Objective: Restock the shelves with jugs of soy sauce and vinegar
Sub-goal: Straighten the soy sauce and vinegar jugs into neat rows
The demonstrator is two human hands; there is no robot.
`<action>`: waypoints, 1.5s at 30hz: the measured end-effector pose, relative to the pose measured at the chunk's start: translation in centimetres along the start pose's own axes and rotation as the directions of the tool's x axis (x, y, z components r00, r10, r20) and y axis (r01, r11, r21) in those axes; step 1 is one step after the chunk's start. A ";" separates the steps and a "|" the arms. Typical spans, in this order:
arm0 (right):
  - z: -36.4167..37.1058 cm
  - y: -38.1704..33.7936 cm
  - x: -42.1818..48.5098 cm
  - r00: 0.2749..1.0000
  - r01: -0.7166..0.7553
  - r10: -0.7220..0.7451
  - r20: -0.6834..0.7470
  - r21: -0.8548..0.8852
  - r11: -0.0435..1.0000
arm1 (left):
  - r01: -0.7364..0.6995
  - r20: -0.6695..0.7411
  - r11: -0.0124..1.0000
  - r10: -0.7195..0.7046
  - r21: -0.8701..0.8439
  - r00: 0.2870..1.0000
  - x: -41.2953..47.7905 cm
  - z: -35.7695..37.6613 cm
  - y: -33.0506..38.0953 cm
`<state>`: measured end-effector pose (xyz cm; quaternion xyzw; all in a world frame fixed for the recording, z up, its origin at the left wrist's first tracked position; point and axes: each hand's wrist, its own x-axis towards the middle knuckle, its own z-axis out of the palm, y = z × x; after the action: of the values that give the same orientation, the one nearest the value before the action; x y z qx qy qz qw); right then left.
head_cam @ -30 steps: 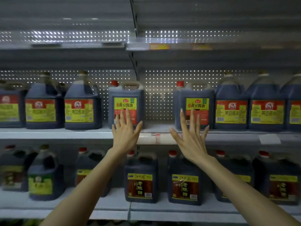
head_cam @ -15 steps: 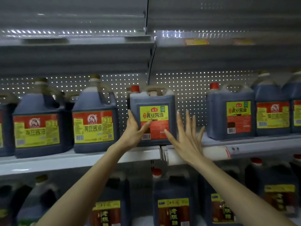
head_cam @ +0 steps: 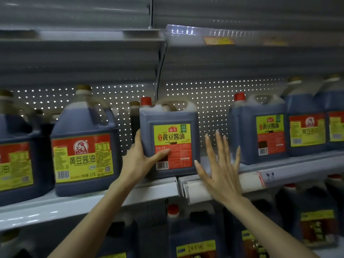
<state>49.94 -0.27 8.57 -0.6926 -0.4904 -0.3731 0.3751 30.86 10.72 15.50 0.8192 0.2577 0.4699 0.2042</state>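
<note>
- Square soy sauce jug (head_cam: 169, 138) sits upright on the middle shelf (head_cam: 93, 203), right at its front edge.
- Left hand (head_cam: 137, 162): grip wrapped round the jug's side, thumb across the label.
- Right hand (head_cam: 221, 170) above that shelf edge, grip open, fingers spread.
- Best move: bring that palm on, slide it level, label forward.

Arms raised forward, left grip (head_cam: 138, 161) clasping with thumb out, right grip (head_cam: 221, 172) flat, fingers spread.
</note>
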 end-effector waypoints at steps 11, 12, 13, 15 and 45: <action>-0.5 0.2 0.1 1.000 -0.024 0.026 -0.015 0.102 0.994 | -0.015 -0.048 0.995 0.019 0.098 0.999 0.6 6.2 2.4; -0.7 0.7 0.4 0.999 -0.044 0.045 -0.005 0.112 0.993 | -0.007 -0.039 0.995 0.011 0.096 0.999 0.5 6.7 2.8; -0.9 1.4 0.7 0.998 -0.060 0.061 0.001 0.105 0.993 | -0.002 -0.033 0.996 0.005 0.093 0.999 0.4 7.3 3.1; -1.8 3.8 1.9 0.994 -0.106 0.106 -0.004 0.055 0.993 | 0.010 -0.029 0.997 -0.008 0.073 1.000 0.2 8.1 3.5; -2.7 10.8 3.9 0.911 -0.377 0.386 0.146 -0.090 0.922 | -0.054 -0.020 0.998 0.054 -0.027 0.998 2.3 11.7 3.8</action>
<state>60.82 -3.71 11.52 -0.8138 -0.3629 -0.2500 0.3788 42.92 8.05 13.69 0.8184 0.2308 0.4867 0.2002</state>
